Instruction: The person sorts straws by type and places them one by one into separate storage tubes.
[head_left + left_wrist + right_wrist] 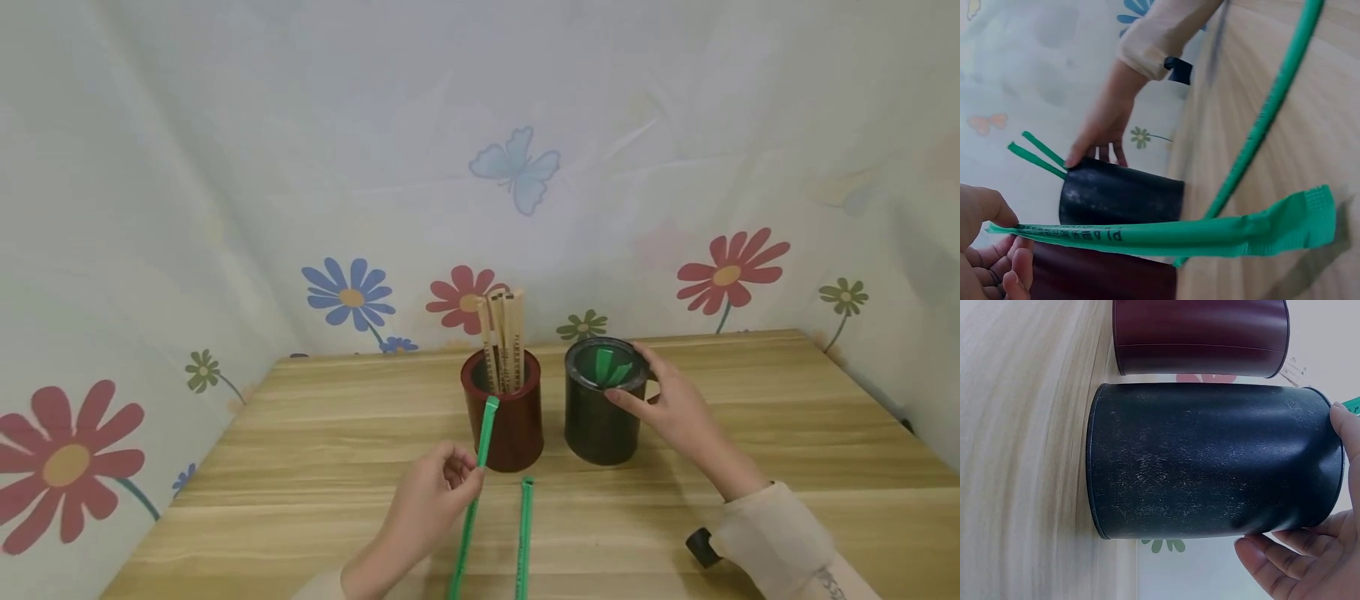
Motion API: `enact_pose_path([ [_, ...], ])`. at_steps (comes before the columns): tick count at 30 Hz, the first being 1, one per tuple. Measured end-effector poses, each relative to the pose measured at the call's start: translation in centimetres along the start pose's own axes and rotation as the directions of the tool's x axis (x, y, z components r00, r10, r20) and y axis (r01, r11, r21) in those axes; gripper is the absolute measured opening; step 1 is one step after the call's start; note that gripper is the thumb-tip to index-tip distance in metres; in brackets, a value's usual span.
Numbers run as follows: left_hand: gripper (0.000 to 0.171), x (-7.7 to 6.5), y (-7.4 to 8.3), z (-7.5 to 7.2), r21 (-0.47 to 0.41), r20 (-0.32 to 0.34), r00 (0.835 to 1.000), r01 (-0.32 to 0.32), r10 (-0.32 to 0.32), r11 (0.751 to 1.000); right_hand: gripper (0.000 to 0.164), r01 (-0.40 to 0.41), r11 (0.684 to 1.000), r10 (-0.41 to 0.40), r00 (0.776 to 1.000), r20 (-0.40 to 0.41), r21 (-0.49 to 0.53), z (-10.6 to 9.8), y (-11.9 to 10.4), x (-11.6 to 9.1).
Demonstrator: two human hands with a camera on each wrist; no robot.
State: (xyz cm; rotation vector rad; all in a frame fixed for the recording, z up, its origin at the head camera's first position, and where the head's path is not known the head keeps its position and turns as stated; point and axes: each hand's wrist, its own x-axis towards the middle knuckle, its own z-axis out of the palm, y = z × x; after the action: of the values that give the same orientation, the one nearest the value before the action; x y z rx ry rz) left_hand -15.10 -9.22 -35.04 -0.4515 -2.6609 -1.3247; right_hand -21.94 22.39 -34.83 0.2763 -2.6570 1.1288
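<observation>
My left hand (431, 496) pinches a green-wrapped straw (486, 433), which slants upward in front of the dark red holder (517, 433). Printed lettering runs along its wrapper in the left wrist view. A second green-wrapped straw (524, 537) lies on the table near the red holder. My right hand (678, 408) grips the upper edge of a black holder (600, 425), thumb on the near rim and fingers around the right side. Inside that holder stand green-wrapped straws (603, 364), their lower parts hidden.
Several tan paper-wrapped sticks (504, 342) stand in the red holder, left of the black one. Both stand upright on the wooden table (360, 408). A white cloth with printed flowers (585, 258) hangs behind and at the sides.
</observation>
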Motion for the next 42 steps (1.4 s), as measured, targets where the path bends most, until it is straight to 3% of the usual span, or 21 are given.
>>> enact_pose_path([
  [8,0.007,1.3,2.0,-0.5,-0.019,-0.071,0.993,-0.100,0.099,0.995,0.083,-0.011,1.000,0.011,1.000,0.000,-0.026,-0.4,0.0,0.0],
  [15,0.008,2.5,3.7,-0.8,-0.037,-0.127,0.975,-0.186,0.180,0.982,0.083,-0.007,1.000,0.007,1.000,0.005,-0.025,-0.3,0.2,0.1],
  [18,0.009,3.2,4.4,-1.0,-0.044,-0.171,0.954,-0.259,0.248,0.965,0.083,-0.007,1.000,0.008,1.000,0.005,-0.023,-0.2,0.3,0.1],
  [23,0.010,4.5,5.7,-1.2,-0.045,-0.244,0.898,-0.387,0.365,0.921,0.084,-0.014,1.000,0.014,1.000,0.008,-0.020,-0.3,0.0,0.0],
  [25,0.011,5.1,6.2,-1.3,-0.050,-0.271,0.874,-0.432,0.404,0.900,0.084,-0.017,1.000,0.017,1.000,0.010,-0.018,-0.3,-0.1,0.0],
  [28,0.011,6.0,6.7,-1.2,-0.066,-0.314,0.818,-0.524,0.481,0.849,0.084,-0.016,1.000,0.016,1.000,0.012,-0.014,-0.3,-0.1,0.0],
  [32,0.012,7.1,7.0,-0.9,-0.051,-0.378,0.722,-0.641,0.579,0.766,0.084,-0.008,1.000,0.009,1.000,0.010,-0.015,-0.1,0.0,0.0],
  [40,0.009,9.3,8.0,-0.2,0.052,-0.505,0.524,-0.774,0.686,0.631,0.083,-0.004,1.000,0.004,1.000,-0.003,-0.008,0.1,0.3,0.1],
  [42,0.013,9.8,8.2,0.1,0.063,-0.521,0.486,-0.798,0.702,0.600,0.083,0.000,1.000,0.000,1.000,-0.004,-0.007,0.0,0.3,0.1],
])
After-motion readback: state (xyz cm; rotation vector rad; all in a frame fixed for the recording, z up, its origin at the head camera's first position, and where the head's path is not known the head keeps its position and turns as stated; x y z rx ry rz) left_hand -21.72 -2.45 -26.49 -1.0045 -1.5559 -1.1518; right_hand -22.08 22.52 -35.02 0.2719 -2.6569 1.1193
